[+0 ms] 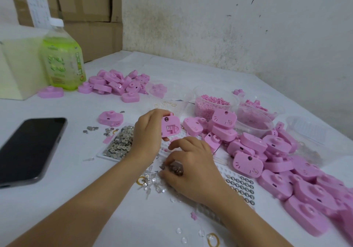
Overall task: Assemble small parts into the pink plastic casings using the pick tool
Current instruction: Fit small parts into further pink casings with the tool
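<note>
readable text: none at this sharpness.

item 1: green bottle (pixel 62 56), far left on the tabletop (pixel 76 170), white cap. its wrapped label (pixel 61 65) carries printed pictures and a few pale characters, all too blurred to read; the brand cannot be told.

item 2: white paper sheet (pixel 38 10) on the cardboard box (pixel 86 2) behind the bottle, far left. rows of small dark print in a grid, too small to read.

item 3: pink casings (pixel 246 165), right-hand heap. the upturned faces show moulded whisker strokes and a small raised mark near one corner, perhaps a character or logo, not legible.
</note>
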